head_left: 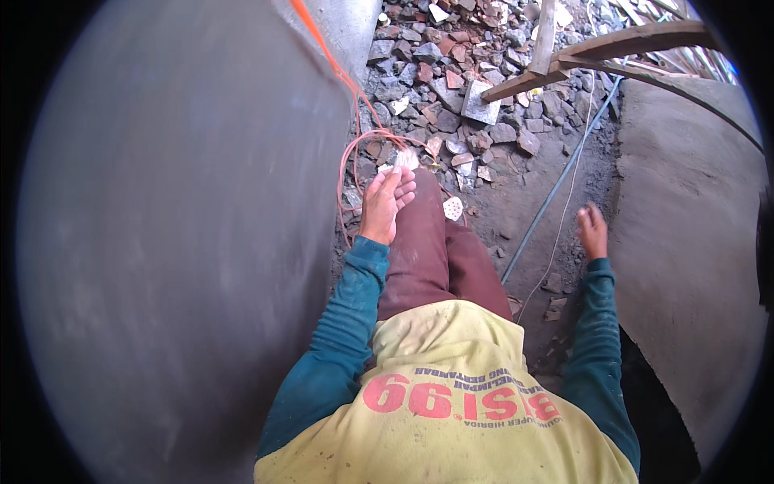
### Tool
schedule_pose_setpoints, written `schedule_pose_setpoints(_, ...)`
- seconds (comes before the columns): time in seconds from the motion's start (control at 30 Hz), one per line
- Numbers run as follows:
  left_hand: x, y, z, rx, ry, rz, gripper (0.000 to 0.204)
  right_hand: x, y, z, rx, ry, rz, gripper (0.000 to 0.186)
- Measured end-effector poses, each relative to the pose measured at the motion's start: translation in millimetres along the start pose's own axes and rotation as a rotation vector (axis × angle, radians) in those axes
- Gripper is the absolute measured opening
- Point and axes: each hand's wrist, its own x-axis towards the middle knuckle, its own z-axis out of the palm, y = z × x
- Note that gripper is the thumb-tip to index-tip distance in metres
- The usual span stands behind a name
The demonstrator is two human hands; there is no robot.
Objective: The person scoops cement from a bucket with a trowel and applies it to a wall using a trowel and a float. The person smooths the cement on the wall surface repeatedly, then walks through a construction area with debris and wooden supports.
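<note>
My left hand (387, 206) is raised beside my left thigh, palm turned inward, with its fingers curled and its thumb pointing away from me. A pale, streaked thing (407, 158) shows just beyond the thumb tip. Whether it lies in the hand or is part of my foot or the ground behind, I cannot tell. My right hand (592, 230) hangs out to the right, near the edge of a grey cement surface (685, 202). Its fingers are slightly bent and a little blurred, and nothing shows in them.
A tall grey cement wall (185, 242) runs close along my left. Orange cords (343, 153) loop at its foot. Broken stone and brick rubble (443, 77) covers the ground ahead. A curved wooden piece (637, 40) juts in from the upper right, and a blue pipe (556, 189) crosses the ground.
</note>
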Motion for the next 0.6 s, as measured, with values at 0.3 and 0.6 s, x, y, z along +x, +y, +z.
schedule_pose_setpoints(0.3,244.8,29.7,30.2,0.297,0.060,-0.163,0.037,215.2,-193.5,37.0,0.201,0.396,-0.155,0.089)
schedule_pose_setpoints(0.6,584.0,-11.2,1.7,0.932,0.120,-0.072,0.035,310.9,-158.9,104.2,-0.183,0.965,-0.087,0.094)
